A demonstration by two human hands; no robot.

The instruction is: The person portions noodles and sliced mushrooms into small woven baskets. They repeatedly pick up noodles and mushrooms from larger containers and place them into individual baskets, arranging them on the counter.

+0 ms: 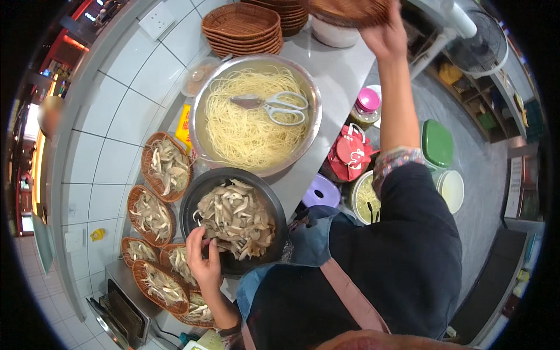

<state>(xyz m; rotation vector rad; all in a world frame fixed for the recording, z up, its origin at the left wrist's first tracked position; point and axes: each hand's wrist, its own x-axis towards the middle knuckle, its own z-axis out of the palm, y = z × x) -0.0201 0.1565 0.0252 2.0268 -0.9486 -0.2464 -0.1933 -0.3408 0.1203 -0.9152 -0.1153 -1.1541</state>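
My right hand (388,37) is raised at the top of the view, gripping a brown oval wicker basket (350,12) that is slightly blurred and partly cut off. Below, my left hand (204,260) is at the left side of a black round basin (277,210), its fingers apart over the rim with nothing visible in them. Torn oyster mushrooms (238,214) are heaped in the basin. Several wicker baskets (135,221) with mushroom pieces stand left of it. Beyond the basin sits a steel bowl (316,109) of thin pale-yellow noodles (245,135), with grey-handled scissors (284,108) lying on top.
Stacked wicker baskets (240,22) stand at the back beside a white bowl (334,35). A tiled wall (113,113) bounds the counter (302,175) on the left. Right of its edge are a pink-lidded jar (368,100), a red-covered jar (350,151) and a noodle tub (365,197).
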